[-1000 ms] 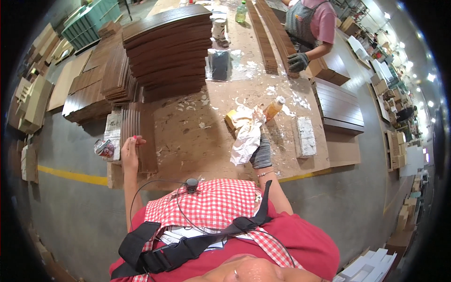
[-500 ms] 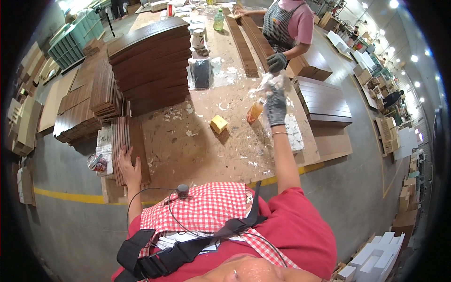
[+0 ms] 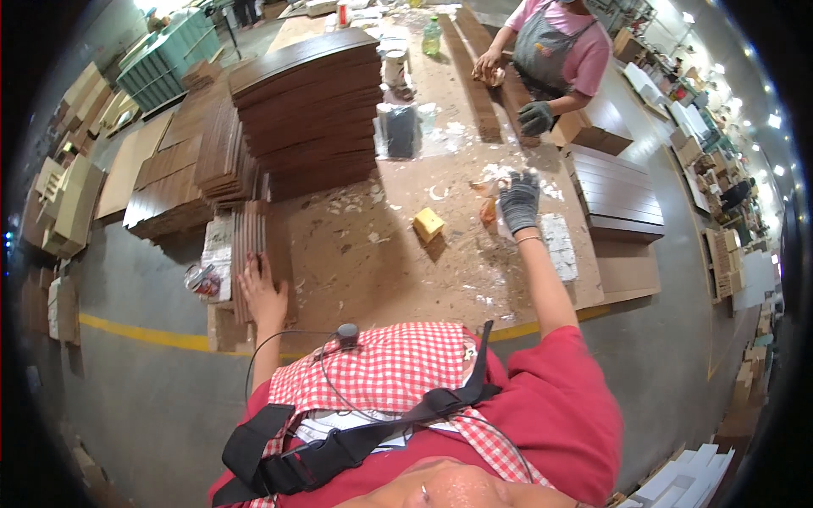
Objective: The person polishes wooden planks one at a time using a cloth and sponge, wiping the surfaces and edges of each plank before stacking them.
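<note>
Brown wooden boards (image 3: 249, 227) are sitting at the left side of the worktable (image 3: 339, 292), standing in a tight row on edge, and the wearer's bare left hand (image 3: 264, 292) is resting right on them, fingers lying spread and relaxed rather than wrapping around anything. Over on the right, the gloved right hand (image 3: 519, 203) is reaching across the tabletop, grey knit back facing up, fingers pointing away from the body. Honestly can't tell if it's gripping anything, since the glove is hiding what's under it. Some crumpled-looking white stuff (image 3: 494, 174) is lying around its fingertips, and a bottle of orange liquid (image 3: 488, 212) is peeking out just beside it, partly covered.

Between the two hands, a yellow block (image 3: 428, 224) is sitting by itself, nearer the glove. A white-crusted block (image 3: 559, 245) is lying just right of the gloved wrist. Behind the left-hand boards, a tall stack of brown planks (image 3: 309, 127) is towering over everything, with a dark packet in clear plastic (image 3: 398, 131) lying beside it. Farther back, a green bottle (image 3: 432, 35) is standing near some long brown strips (image 3: 474, 85), where a co-worker in a pink top (image 3: 587, 59) is resting a gloved hand (image 3: 535, 118).
</note>
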The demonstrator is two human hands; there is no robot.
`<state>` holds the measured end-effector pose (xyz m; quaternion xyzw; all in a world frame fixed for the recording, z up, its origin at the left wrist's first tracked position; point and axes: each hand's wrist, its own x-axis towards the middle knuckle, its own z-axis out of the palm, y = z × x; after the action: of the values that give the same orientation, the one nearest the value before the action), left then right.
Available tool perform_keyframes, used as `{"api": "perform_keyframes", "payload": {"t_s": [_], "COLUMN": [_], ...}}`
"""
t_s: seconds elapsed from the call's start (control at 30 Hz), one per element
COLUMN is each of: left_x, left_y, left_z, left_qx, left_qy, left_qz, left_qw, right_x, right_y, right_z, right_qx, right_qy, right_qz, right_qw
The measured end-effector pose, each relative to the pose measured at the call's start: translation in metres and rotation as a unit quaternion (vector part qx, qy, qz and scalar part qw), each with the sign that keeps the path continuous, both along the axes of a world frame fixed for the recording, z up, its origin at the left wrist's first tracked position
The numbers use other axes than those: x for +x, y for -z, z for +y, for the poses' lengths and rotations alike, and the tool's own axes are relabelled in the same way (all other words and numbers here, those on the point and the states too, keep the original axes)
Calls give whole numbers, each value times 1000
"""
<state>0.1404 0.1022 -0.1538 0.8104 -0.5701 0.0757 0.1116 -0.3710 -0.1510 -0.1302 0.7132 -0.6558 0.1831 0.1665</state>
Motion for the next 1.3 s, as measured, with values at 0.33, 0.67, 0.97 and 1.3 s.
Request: {"api": "perform_keyframes", "payload": {"t_s": [0.33, 0.67, 0.97, 1.3], "left_x": [-6, -26, -19, -36], "left_y": [-1, -12, -3, -9], "left_z": [3, -3, 0, -2], "left_qx": [-17, 37, 8, -39], "left_qy": [2, -25, -25, -78], "left_qz": [-34, -44, -45, 23], "left_qw": [999, 998, 999, 996], "right_x": [1, 19, 17, -40], "right_y": [-1, -18, -8, 20], "right_z": [-5, 5, 0, -4], "right_qx": [44, 112, 114, -48], "right_qy": [-59, 30, 10, -39], "right_qz": [-98, -51, -82, -163], "right_qw": [993, 992, 990, 985]}}
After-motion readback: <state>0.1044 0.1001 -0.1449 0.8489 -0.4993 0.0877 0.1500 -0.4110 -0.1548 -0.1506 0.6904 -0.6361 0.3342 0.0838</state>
